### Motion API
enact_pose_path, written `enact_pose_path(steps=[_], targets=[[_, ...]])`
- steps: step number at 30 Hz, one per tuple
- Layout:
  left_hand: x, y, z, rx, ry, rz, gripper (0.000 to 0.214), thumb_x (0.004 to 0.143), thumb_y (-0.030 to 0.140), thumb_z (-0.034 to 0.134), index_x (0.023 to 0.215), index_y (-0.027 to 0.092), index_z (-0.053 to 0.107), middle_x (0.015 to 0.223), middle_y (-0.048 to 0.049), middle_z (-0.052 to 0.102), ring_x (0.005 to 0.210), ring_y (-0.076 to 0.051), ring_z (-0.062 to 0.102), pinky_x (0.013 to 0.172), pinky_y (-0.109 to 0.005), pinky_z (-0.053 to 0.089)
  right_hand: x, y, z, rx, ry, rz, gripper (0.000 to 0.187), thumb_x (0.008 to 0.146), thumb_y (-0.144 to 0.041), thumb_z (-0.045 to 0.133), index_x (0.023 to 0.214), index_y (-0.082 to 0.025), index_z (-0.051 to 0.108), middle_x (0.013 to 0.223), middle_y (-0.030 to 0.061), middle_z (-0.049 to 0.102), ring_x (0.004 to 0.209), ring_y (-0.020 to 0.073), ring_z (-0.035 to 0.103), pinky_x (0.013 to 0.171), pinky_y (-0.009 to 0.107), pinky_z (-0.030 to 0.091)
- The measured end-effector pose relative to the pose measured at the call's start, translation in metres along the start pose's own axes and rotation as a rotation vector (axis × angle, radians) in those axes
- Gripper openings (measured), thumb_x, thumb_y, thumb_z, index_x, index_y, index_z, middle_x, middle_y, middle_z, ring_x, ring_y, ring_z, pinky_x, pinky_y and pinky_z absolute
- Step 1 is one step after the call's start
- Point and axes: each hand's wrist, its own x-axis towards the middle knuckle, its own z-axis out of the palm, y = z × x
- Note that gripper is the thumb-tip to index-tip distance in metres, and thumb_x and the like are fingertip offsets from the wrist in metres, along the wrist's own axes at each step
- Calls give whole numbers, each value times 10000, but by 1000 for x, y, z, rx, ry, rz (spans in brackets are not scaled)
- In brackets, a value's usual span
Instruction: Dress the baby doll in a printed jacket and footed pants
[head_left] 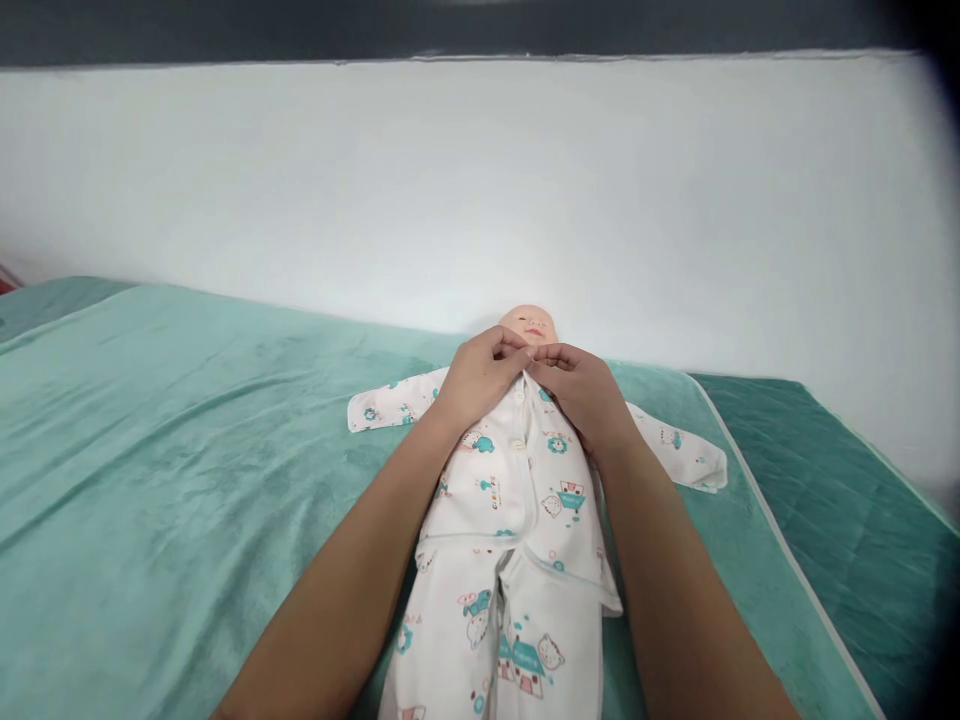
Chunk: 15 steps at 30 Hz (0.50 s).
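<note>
A baby doll [534, 322] lies on its back, its head toward the wall. It wears a white printed jacket [487, 485] with a button front and white printed trousers [525, 640]. At the collar, just under the doll's chin, my left hand [486, 372] pinches the jacket's edge. My right hand [581, 385] pinches the other side of the same collar, and the fingertips of both hands meet there. Buttons show on the front below my hands. What lies between my fingertips is partly hidden. The jacket's sleeves stretch out flat to both sides.
A light green blanket [187, 450] spreads under the doll, with wrinkles on the left. Beyond its right edge shows a darker green quilted cover [832, 480]. A white wall [450, 190] rises directly behind the doll's head.
</note>
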Motion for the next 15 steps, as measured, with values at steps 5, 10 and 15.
enact_pose_path(steps=[5,10,15], targets=[[-1,1,0,-86,-25,-11,141,836,265,631,952,190,655,877,-29,715,801,-144,636,778,-295,479,0,-3,-1,-61,-5,20,260,709,-343,701,917,-187,709,775,-18,634,643,106,486,614,249,374],[-1,-1,-2,-234,-34,-56,183,789,204,684,966,190,641,924,-30,711,846,-140,640,821,-293,482,1,-3,-1,-67,-18,14,256,697,-308,696,925,-191,693,798,-23,632,636,98,478,613,250,370],[0,-3,-2,-212,-36,-85,208,758,116,662,958,175,664,844,-17,662,791,-128,612,765,-273,473,1,-1,-1,-47,-27,1,336,681,-265,690,1008,-188,683,826,-13,650,658,111,511,649,263,401]])
